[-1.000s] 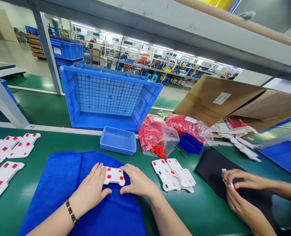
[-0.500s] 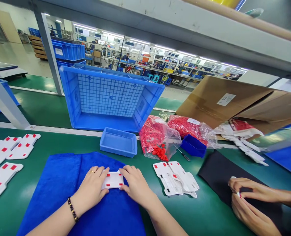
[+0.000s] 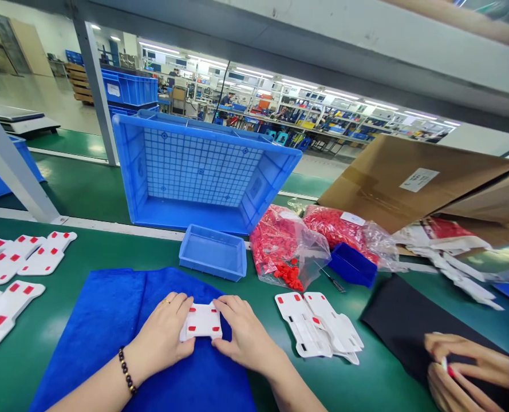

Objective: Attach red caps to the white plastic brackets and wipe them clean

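Observation:
Between my hands, a white plastic panel with red pads (image 3: 203, 320) rests on the blue cloth (image 3: 112, 320). My left hand (image 3: 168, 326) grips its left end, with the fingers over the top and the thumb at the near edge. At the right end, my right hand (image 3: 241, 326) holds it the same way. The panel's two ends are partly hidden under my fingers. To the right of the cloth lie several similar white panels (image 3: 316, 326), overlapping one another. More padded panels (image 3: 11, 309) are spread at the left of the bench.
Behind the cloth are a small blue tray (image 3: 213, 252) and a large tilted blue crate (image 3: 198, 214). Bags of red pieces (image 3: 275, 240), a dark blue bin (image 3: 352, 264) and a cardboard box (image 3: 383, 183) stand right of them. A co-worker's hands (image 3: 460, 366) work over a black mat (image 3: 402, 320).
The view has shifted slightly, so most things sit a little farther right. Both my hands keep their grip on the panel. The co-worker's hands have moved a little.

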`<state>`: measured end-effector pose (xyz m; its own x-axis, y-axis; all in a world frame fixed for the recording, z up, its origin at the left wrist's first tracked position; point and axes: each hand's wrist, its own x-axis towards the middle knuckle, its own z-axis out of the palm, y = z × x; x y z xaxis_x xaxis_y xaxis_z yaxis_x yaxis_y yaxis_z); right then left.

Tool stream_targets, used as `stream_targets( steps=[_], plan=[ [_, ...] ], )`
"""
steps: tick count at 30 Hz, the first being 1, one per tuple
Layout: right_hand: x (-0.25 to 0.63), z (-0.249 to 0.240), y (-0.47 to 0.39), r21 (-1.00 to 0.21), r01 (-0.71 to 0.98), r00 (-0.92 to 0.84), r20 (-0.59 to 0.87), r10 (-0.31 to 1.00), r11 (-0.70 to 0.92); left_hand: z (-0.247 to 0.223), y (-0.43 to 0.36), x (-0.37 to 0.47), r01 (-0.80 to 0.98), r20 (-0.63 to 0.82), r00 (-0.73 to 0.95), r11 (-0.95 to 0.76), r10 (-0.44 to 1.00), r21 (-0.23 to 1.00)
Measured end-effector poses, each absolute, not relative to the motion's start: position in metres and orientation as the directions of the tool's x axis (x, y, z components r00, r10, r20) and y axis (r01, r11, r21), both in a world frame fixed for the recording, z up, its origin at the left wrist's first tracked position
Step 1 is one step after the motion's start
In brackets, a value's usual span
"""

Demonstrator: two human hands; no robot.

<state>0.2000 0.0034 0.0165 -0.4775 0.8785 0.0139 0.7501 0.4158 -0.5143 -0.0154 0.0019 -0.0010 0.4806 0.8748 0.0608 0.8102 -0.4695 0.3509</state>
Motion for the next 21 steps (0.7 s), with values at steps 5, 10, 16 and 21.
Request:
stream_targets(
  steps=[5,10,16,21],
  plan=[
    [0.202,0.022,-0.007,-0.525,0.756,-0.489,-0.060,0.870,0.389,0.005,-0.009,-0.013,0.791,0.004,0.514,-0.476,0.858,0.385],
    [0.198,0.015,-0.007,-0.525,0.767,-0.468,-0.066,0.881,0.369,0.007,-0.009,-0.011,0.824,-0.077,0.500,-0.446,0.862,0.349],
    [0.194,0.012,-0.002,-0.485,0.784,-0.468,-0.050,0.883,0.388,0.004,-0.009,-0.007,0.804,-0.081,0.520,-0.456,0.850,0.382],
    [0.194,0.011,0.002,-0.496,0.780,-0.480,-0.083,0.873,0.381,0.005,-0.011,-0.002,0.806,-0.088,0.521,-0.455,0.849,0.379]
  ],
)
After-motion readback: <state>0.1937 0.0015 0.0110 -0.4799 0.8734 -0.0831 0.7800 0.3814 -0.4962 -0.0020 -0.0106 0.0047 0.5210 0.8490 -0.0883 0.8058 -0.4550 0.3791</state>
